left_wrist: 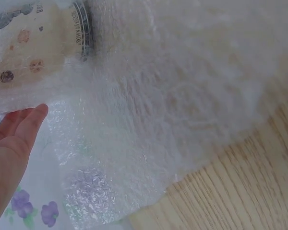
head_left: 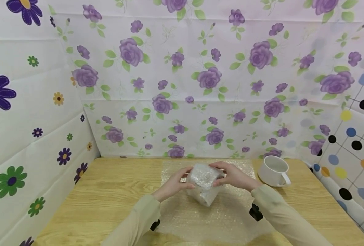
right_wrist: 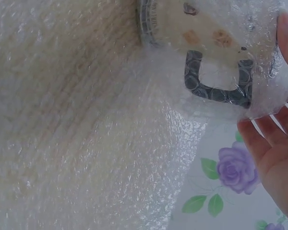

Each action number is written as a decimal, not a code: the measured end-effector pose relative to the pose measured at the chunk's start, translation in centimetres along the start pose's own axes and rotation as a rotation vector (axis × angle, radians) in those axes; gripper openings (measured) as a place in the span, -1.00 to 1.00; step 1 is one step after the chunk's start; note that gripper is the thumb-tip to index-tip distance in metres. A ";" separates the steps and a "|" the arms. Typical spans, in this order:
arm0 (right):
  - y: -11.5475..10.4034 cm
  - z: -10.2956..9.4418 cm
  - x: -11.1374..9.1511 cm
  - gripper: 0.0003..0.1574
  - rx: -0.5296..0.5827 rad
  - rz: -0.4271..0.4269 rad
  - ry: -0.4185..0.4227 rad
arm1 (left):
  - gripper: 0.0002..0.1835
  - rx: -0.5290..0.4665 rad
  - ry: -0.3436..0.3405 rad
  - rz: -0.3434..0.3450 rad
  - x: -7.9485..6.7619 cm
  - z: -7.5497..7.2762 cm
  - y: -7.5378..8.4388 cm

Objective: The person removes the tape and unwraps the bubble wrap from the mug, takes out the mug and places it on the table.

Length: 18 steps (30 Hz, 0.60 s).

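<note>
A mug (head_left: 204,175) bundled in clear bubble wrap is held between both hands above the middle of the table. Through the film, its cream side (left_wrist: 38,52) shows brown spots and a dark lettered rim; the right wrist view shows a dark squared handle (right_wrist: 218,93). My left hand (head_left: 174,184) grips the bundle from the left, thumb nearer me and fingers behind. The right hand (head_left: 233,176) holds the opposite side, its fingers (right_wrist: 254,136) bent against the wrap. Below lies a bubble wrap sheet (head_left: 212,222), spread on the wood.
To the right of the sheet, a plain white mug (head_left: 273,171) stands upright with its handle toward the front right. Floral cloth (head_left: 182,85) hangs behind the wooden table (head_left: 108,198), with patterned cloths at both sides.
</note>
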State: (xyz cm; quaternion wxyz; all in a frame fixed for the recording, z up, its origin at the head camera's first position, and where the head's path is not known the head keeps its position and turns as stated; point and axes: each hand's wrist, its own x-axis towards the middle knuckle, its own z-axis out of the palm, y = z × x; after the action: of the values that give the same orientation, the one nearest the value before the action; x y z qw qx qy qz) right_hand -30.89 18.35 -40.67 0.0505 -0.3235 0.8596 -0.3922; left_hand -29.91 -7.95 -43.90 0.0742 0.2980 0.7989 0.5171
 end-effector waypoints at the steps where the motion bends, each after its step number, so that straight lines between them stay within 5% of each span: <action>1: 0.0 0.0 0.0 -0.08 0.001 0.000 0.001 | -0.29 -0.003 0.000 -0.004 0.0 0.0 0.1; 10: 0.0 -0.1 -0.2 -0.06 -0.009 0.027 -0.006 | -0.22 -0.001 0.049 0.003 -0.9 -0.3 0.1; 18: 0.0 -0.1 -0.3 -0.11 0.037 0.026 -0.011 | -0.61 0.031 0.180 0.072 -2.2 -1.0 1.5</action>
State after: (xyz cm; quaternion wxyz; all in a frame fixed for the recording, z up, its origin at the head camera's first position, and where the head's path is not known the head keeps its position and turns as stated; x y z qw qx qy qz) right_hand -30.70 18.58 -40.71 0.0664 -0.3136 0.8561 -0.4055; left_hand -27.96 -9.45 -42.53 -0.0210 0.2798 0.7990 0.5319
